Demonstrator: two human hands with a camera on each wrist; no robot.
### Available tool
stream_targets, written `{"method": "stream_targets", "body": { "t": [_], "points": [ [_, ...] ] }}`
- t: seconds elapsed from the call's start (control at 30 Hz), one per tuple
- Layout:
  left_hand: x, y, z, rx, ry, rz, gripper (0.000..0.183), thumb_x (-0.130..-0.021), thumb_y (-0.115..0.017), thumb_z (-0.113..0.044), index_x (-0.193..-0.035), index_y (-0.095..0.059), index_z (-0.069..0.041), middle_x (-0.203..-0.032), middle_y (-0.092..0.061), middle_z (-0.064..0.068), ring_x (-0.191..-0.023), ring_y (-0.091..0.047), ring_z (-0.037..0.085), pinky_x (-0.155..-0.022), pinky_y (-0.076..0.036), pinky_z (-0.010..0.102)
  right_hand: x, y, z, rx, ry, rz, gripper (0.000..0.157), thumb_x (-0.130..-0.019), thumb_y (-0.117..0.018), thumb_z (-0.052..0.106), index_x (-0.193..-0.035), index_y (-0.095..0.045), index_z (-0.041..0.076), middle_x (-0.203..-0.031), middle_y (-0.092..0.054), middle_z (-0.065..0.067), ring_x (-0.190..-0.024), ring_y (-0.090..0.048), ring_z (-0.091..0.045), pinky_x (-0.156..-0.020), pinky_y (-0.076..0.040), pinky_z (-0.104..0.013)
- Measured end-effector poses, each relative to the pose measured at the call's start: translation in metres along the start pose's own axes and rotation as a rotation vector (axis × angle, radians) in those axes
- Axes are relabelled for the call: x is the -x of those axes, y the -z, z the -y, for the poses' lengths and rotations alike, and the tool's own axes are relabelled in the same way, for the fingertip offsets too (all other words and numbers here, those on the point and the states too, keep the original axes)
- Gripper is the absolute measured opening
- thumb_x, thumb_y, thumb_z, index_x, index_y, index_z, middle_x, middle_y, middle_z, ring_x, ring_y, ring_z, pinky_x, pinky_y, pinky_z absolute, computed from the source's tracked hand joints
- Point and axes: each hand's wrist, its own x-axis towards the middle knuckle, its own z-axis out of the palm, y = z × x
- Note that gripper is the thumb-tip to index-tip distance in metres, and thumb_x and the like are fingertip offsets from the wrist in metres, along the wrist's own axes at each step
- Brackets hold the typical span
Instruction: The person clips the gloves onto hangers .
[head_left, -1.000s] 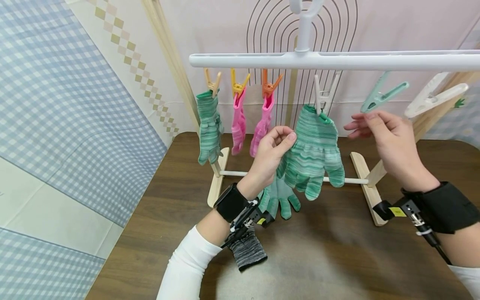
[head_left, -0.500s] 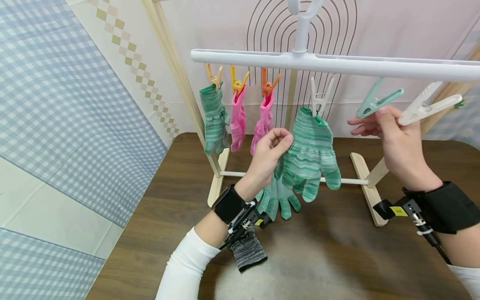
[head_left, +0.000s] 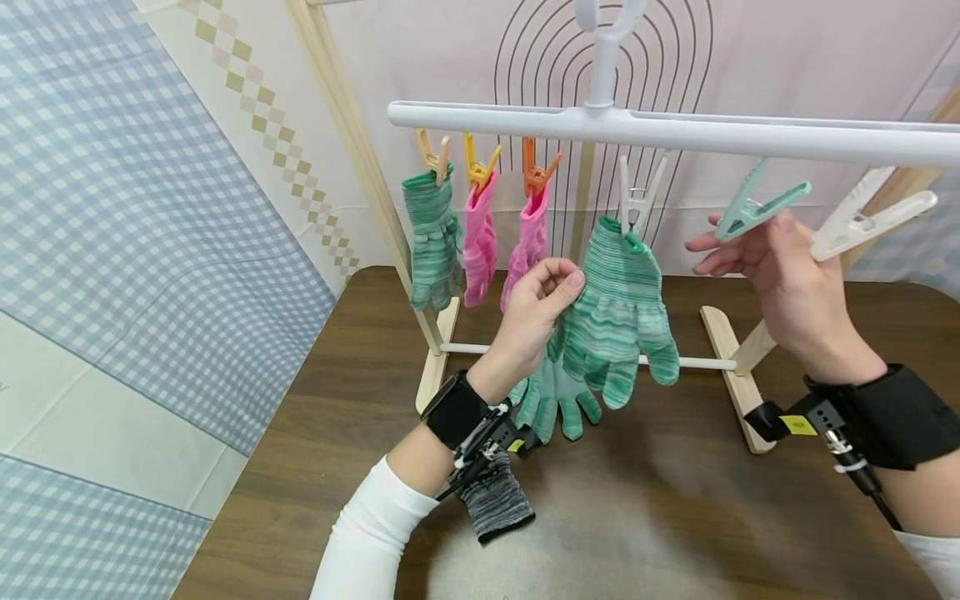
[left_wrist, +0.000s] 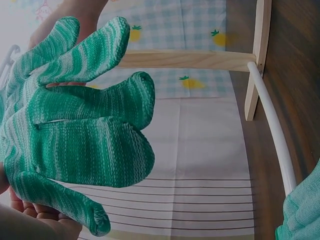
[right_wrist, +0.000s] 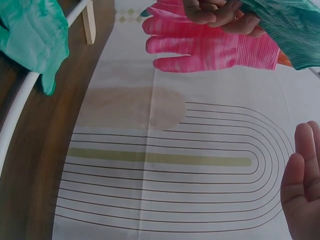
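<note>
In the head view, my left hand [head_left: 532,312] pinches the edge of a green striped knit glove [head_left: 618,308]. A white clothespin [head_left: 637,200] clips that glove's cuff below the white hanger bar [head_left: 652,132]. The left wrist view shows the glove's fingers spread in front of the camera. My right hand [head_left: 798,287] is behind and below a mint clothespin [head_left: 753,212], its fingers relaxed and apart from the glove. Whether the thumb touches that clothespin I cannot tell. Another white clothespin [head_left: 862,221] hangs beside this hand.
Further left hang another green glove [head_left: 433,242] and pink gloves [head_left: 480,246] on clothespins. A green glove [head_left: 558,396] and a grey-black knit piece [head_left: 497,500], partly hidden by my left wrist, lie on the brown table [head_left: 675,517]. A wooden stand [head_left: 738,375] rises behind.
The right hand has shifted slightly right, now behind the mint clothespin. The hanger bar has tilted down at its right end, and the held glove has moved slightly left, with the left hand following.
</note>
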Motion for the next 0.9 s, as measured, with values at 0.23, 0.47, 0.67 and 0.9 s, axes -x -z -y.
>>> {"method": "stream_targets", "body": {
  "t": [0.23,0.47,0.67,0.9],
  "points": [
    [-0.0011,-0.0006,0.0011,-0.003,-0.001,0.0,0.01,-0.09,-0.047,-0.002,-0.097,-0.048,0.004,-0.082,-0.049,-0.006,-0.075,-0.047,0.004,-0.068,-0.038,0.015,-0.0019,0.0029,-0.0017,-0.109,0.005,0.097,0.043,-0.096,-0.035,0.022,-0.112,-0.045,-0.017,-0.099,-0.062,-0.025,-0.079,-0.062,-0.03,-0.075,-0.047,-0.034],
    [-0.002,-0.001,0.0014,-0.011,-0.01,0.004,0.012,-0.09,-0.046,-0.002,-0.098,-0.047,0.006,-0.082,-0.049,-0.005,-0.075,-0.047,0.004,-0.068,-0.038,0.015,-0.0041,0.002,0.0,-0.172,0.011,0.12,0.046,-0.096,-0.035,0.024,-0.116,-0.04,-0.017,-0.101,-0.06,-0.028,-0.082,-0.06,-0.033,-0.079,-0.044,-0.037],
    [-0.0028,-0.0016,0.0019,-0.016,-0.007,0.0,0.012,-0.09,-0.047,-0.002,-0.099,-0.047,0.006,-0.081,-0.049,-0.006,-0.074,-0.046,0.004,-0.068,-0.038,0.015,-0.0064,0.0005,0.0015,-0.226,0.018,0.142,0.045,-0.096,-0.033,0.024,-0.113,-0.042,-0.017,-0.103,-0.058,-0.03,-0.087,-0.058,-0.035,-0.081,-0.043,-0.038],
    [-0.0036,-0.0016,0.0037,-0.024,-0.008,0.005,0.011,-0.09,-0.046,-0.002,-0.098,-0.047,0.005,-0.082,-0.049,-0.006,-0.075,-0.047,0.003,-0.069,-0.039,0.016,-0.0064,-0.0038,0.0031,-0.265,0.017,0.118,0.048,-0.096,-0.033,0.024,-0.116,-0.042,-0.018,-0.102,-0.058,-0.03,-0.093,-0.058,-0.036,-0.081,-0.043,-0.039]
  ]
}}
